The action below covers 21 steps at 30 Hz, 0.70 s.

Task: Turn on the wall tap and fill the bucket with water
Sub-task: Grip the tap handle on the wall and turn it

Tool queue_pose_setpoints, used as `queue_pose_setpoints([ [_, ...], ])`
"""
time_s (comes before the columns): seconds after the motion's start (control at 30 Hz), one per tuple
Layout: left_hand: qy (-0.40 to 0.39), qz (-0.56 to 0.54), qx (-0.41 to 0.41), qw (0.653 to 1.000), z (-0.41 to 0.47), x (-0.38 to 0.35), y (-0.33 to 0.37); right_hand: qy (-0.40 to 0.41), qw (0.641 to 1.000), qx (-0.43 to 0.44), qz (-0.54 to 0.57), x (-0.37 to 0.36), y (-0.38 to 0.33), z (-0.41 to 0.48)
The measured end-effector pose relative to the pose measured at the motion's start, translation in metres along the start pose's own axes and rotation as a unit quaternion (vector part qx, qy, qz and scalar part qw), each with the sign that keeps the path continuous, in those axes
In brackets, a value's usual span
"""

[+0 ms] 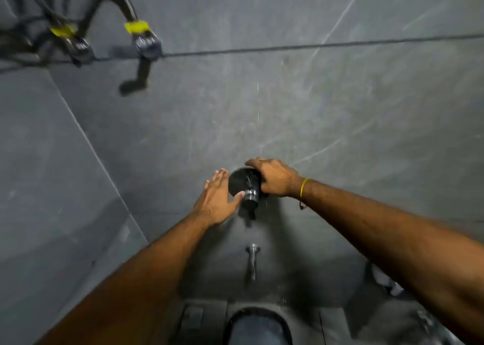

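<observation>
Right hand (275,178): clamped over the black tap knob (245,185) on the wall.
Left hand (217,200): fingers spread, resting beside the knob.
Bucket (259,326): below the spout (252,262).
Advice: turn gradually, watching the flow.

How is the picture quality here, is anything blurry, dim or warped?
Head view: dim, flat light on grey tile; the black fittings with yellow bands at upper left are smeared by motion blur; the wide lens bends the tile joint; the right hand on the black tap knob and the left hand beside it are fairly sharp; the bucket is soft.
</observation>
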<state>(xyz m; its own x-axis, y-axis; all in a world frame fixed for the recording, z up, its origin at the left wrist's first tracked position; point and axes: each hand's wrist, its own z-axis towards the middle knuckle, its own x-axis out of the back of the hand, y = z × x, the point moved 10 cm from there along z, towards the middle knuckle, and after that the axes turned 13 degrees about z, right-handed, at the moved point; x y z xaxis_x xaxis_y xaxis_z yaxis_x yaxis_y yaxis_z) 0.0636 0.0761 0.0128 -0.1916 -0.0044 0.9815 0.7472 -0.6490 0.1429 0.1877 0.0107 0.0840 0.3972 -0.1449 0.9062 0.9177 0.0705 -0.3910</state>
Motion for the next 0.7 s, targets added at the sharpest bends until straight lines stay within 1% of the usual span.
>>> queue_pose_setpoints([
  [0.07, -0.06, -0.027, 0.018, 0.998, 0.01, -0.043, -0.001, -0.01, 1.0, 0.022, 0.006, -0.013, 0.009, 0.012],
  [0.13, -0.113, -0.075, 0.055, 0.989, 0.011, -0.084, -0.003, -0.014, 0.999, 0.035, 0.002, -0.026, 0.022, 0.021],
  [0.27, -0.138, -0.166, 0.108, 0.97, 0.019, -0.135, 0.005, -0.03, 0.994, 0.102, -0.04, -0.054, 0.03, 0.037],
  [0.4, -0.214, -0.269, 0.17, 0.924, 0.029, -0.172, 0.01, -0.038, 0.977, 0.173, -0.119, -0.07, 0.029, 0.046],
  [0.47, -0.219, -0.295, 0.199, 0.909, 0.033, -0.18, 0.007, -0.038, 0.97, 0.2, -0.133, -0.071, 0.029, 0.049],
  [0.53, -0.211, -0.289, 0.21, 0.91, 0.034, -0.181, 0.004, -0.045, 0.964, 0.219, -0.143, -0.072, 0.026, 0.048],
  [0.6, -0.201, -0.292, 0.203, 0.913, 0.032, -0.177, 0.001, -0.053, 0.963, 0.219, -0.146, -0.073, 0.028, 0.05],
  [0.7, -0.197, -0.298, 0.197, 0.913, 0.023, -0.163, -0.002, -0.056, 0.971, 0.195, -0.125, -0.074, 0.032, 0.056],
])
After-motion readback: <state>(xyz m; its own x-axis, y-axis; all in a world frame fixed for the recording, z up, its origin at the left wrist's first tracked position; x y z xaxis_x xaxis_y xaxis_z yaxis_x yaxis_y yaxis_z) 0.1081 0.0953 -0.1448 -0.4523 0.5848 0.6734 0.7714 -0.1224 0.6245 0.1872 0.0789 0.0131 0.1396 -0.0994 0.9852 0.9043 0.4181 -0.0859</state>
